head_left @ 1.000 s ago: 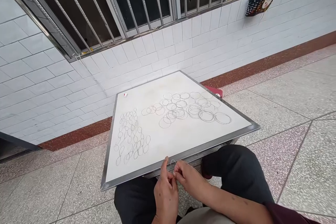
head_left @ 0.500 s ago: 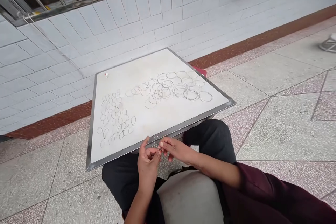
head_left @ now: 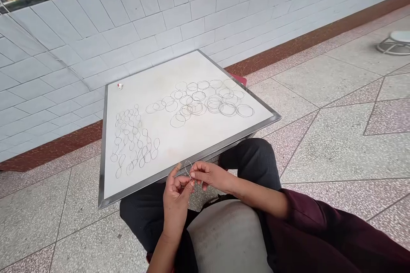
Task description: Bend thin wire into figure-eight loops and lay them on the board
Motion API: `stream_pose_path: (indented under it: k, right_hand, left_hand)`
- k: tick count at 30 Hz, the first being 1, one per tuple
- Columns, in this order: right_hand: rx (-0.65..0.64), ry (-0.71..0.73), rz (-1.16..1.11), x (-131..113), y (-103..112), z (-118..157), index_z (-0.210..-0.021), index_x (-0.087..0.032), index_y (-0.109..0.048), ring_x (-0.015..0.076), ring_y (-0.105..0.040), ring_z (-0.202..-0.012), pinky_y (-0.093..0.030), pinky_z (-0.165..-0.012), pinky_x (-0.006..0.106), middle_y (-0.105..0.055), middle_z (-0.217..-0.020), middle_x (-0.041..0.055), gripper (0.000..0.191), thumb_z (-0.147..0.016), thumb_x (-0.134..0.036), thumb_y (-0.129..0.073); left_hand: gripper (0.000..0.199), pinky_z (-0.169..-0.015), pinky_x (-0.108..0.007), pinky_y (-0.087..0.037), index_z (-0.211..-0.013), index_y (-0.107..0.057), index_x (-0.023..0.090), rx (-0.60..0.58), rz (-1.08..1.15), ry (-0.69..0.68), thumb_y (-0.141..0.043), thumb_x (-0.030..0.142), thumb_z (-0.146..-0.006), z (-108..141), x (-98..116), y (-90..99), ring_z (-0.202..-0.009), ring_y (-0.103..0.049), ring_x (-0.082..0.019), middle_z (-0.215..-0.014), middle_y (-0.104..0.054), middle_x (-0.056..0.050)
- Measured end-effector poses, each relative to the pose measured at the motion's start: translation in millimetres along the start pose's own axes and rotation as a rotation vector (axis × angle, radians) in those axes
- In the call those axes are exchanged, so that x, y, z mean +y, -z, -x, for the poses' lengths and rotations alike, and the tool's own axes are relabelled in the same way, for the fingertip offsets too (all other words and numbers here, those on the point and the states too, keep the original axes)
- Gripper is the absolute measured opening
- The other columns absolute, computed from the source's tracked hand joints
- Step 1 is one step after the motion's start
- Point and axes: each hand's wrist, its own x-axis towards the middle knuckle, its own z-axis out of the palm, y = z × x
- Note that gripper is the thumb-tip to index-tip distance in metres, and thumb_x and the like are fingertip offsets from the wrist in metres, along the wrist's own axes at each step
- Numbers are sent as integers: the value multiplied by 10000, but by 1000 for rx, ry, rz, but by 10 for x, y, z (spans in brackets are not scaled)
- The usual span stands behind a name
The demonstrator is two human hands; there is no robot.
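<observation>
Pinching a thin pale wire loop (head_left: 188, 168) just over the near edge of a white steel-framed board (head_left: 141, 185), the left hand (head_left: 176, 192) and right hand (head_left: 208, 175) both grip it between closed fingertips, beside many small dark loops (head_left: 198, 100) on the board.

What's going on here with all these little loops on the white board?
A seated person is working a thin loop of wire or thread between their left hand and right hand, just over the near edge of a metal-framed white board resting on their lap. On the board lie many similar thin loops: a cluster of round rings and, to the left, rows of figure-eight shapes. A small red-and-white item sits near the far corner.
</observation>
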Motion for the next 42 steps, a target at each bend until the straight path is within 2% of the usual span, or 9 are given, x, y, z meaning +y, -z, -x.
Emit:
stream_pose_path:
  k: [6, 18, 23, 26, 30, 34, 38, 42]
  right_hand:
    - [-8, 19, -25, -7, 14, 6, -882, -180, -588, 109, -513, -642, -443, -509, 196, -544, -687, -29, 380, -798, -536, -694]
    - [15, -5, -26, -68, -8, 15, -842, -186, -578, 115, -524, -667, -438, -558, 213, -548, -717, -17, 405, -814, -584, -650]
    - [41, 12, -46, -99, 4, -9, -833, -184, -573, 107, -511, -662, -431, -572, 210, -538, -712, -22, 382, -838, -560, -640]
    - [66, 20, -50, -115, 14, -84, -825, -182, -571, 103, -502, -649, -419, -560, 208, -533, -717, -26, 367, -835, -542, -644]
    - [109, 21, 17, -169, 16, -365, -835, -182, -589, 101, -497, -629, -410, -544, 209, -532, -724, -28, 304, -829, -481, -646]
    - [162, -20, 135, -239, 21, -819, -822, -179, -604, 98, -505, -632, -408, -534, 197, -550, -750, -14, 172, -839, -349, -623]
    - [200, -34, 183, -329, 49, -1293, -840, -175, -613, 92, -512, -643, -409, -540, 185, -572, -790, 6, 105, -851, -278, -594]
    - [212, -40, 221, -509, 36, -1735, -846, -176, -620, 93, -527, -661, -426, -548, 185, -605, -864, 35, 91, -863, -259, -589]
  left_hand:
    - [620, -723, -311, -529, -1378, -478, 193, -15, 101, 46, -696, 379, -827, 19, -11, 35, -780, -668, -178, -836, -710, -27]
    - [613, -758, -310, -514, -1352, -484, 186, -1, 100, 86, -709, 398, -822, 18, -24, 52, -748, -664, -161, -868, -721, -30]
    - [609, -850, -343, -520, -1368, -475, 208, -13, 167, 107, -698, 410, -838, -5, -99, 107, -889, -688, -186, -1049, -726, -80]
    - [586, -899, -361, -515, -1346, -500, 209, 19, 197, 103, -702, 413, -835, -30, -144, 139, -968, -683, -202, -1138, -705, -101]
    - [578, -819, -346, -547, -1305, -541, 197, 116, 208, 118, -730, 416, -805, -42, -167, 196, -933, -681, -203, -1158, -691, -117]
    - [559, -742, -312, -553, -1243, -599, 187, 192, 200, 88, -763, 426, -765, -20, -201, 337, -869, -678, -193, -1076, -715, -108]
    - [545, -675, -300, -545, -1145, -654, 162, 293, 168, 61, -786, 477, -720, 10, -305, 613, -790, -680, -196, -986, -730, -108]
    - [606, -570, -282, -514, -1120, -673, 173, 522, 38, -22, -759, 590, -689, 79, -485, 949, -689, -646, -194, -898, -736, -90]
